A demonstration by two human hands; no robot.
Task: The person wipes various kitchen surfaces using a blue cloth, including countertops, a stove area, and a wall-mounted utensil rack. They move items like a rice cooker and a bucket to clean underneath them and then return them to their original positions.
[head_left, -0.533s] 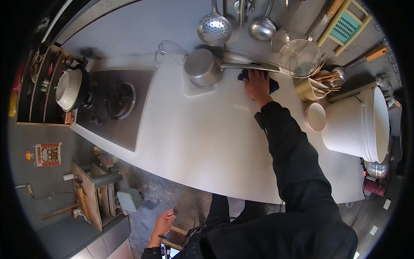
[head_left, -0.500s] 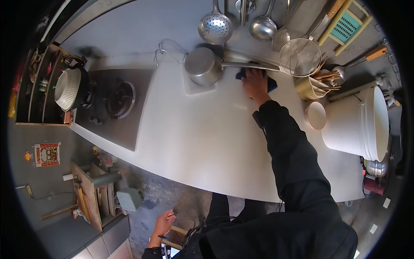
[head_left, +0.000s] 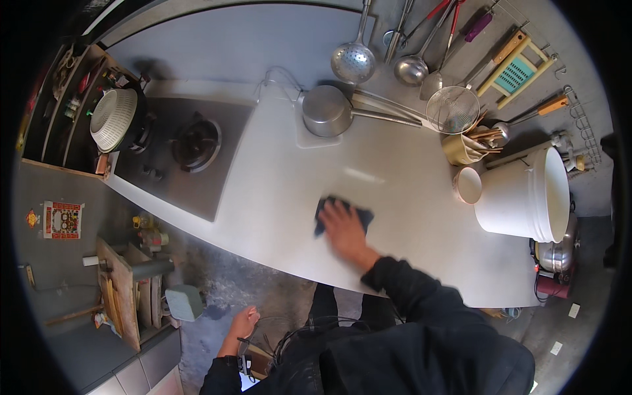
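Covers cloth [head_left: 365, 216] on counter [head_left: 283, 191] with spread, unclenched right hand [head_left: 344, 229], pan [head_left: 326, 110] beyond grip, bowl [head_left: 468, 185] to its right, has left hand [head_left: 243, 322] to its near left, cannot tell if clenched

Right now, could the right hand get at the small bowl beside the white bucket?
Probably yes: nothing stands on the countertop between the right hand and the small bowl, though that hand is spread over the dark cloth.

Head-worn fisheye view, steeply downward
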